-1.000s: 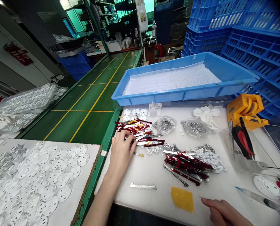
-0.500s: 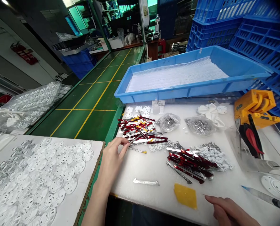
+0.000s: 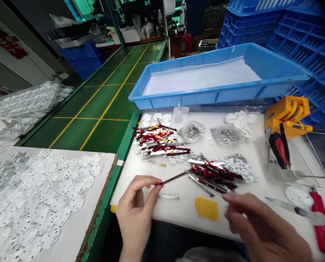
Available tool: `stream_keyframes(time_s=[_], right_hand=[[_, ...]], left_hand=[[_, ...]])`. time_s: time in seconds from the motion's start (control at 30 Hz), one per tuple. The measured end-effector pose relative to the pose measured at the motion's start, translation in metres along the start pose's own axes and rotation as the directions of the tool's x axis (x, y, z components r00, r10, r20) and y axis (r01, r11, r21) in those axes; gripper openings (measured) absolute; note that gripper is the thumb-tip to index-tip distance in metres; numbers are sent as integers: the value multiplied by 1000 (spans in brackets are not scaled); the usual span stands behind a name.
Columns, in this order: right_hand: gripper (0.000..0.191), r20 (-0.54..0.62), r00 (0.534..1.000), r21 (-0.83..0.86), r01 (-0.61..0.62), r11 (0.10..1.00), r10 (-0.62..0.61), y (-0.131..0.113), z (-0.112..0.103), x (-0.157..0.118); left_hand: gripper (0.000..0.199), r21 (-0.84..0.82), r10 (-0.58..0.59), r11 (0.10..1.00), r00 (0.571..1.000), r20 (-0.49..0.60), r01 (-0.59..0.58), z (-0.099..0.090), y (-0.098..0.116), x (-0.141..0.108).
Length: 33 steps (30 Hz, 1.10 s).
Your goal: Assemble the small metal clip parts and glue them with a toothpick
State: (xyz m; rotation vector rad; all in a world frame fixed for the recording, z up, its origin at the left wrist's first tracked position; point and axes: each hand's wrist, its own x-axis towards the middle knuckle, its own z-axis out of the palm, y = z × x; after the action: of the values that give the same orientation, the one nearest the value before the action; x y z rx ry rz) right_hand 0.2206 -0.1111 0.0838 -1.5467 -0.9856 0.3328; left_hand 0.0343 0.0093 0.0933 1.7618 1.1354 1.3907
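Observation:
My left hand (image 3: 136, 207) pinches one end of a thin dark-red metal strip (image 3: 175, 177) between thumb and forefinger, above the near part of the white work surface. The strip's far end points toward a pile of red and silver strips (image 3: 215, 174). Below and behind the held strip lies a single silver strip (image 3: 168, 197), partly covered by my fingers. My right hand (image 3: 263, 222) is slightly blurred, its fingers curled in to the thumb; what it holds, if anything, is too small to name. Left of it rests a yellow square pad (image 3: 206, 209).
Another heap of red strips (image 3: 155, 140) lies farther back left. Small metal parts fill two clear bags (image 3: 192, 131). A blue tray (image 3: 219, 94) stands behind, a yellow tape dispenser (image 3: 286, 116) at right. White discs (image 3: 69, 194) cover a board beside the green conveyor (image 3: 96, 109).
My left hand has drawn back from the far-left heap toward me, bringing a red strip with it. My right hand has risen and come further into view. The view has shifted slightly.

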Motion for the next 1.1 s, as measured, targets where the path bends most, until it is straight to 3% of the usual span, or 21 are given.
stream_keyframes(time_s=[0.1, 0.23, 0.67, 0.87, 1.1], right_hand=[[21, 145, 985, 161, 72, 984, -96, -25, 20, 26], [13, 191, 967, 197, 133, 971, -171, -33, 26, 34], [20, 197, 964, 269, 121, 956, -177, -32, 19, 24], [16, 269, 958, 349, 1, 937, -101, -32, 17, 21], [12, 353, 936, 457, -172, 873, -1, -31, 15, 16]], left_hand=[[9, -206, -42, 978, 999, -5, 40, 20, 11, -20], [10, -324, -55, 944, 998, 42, 66, 28, 12, -30], [9, -274, -22, 959, 986, 166, 68, 19, 11, -37], [20, -276, -21, 955, 950, 313, 112, 17, 12, -39], [17, -213, -4, 975, 962, 274, 65, 7, 17, -48]])
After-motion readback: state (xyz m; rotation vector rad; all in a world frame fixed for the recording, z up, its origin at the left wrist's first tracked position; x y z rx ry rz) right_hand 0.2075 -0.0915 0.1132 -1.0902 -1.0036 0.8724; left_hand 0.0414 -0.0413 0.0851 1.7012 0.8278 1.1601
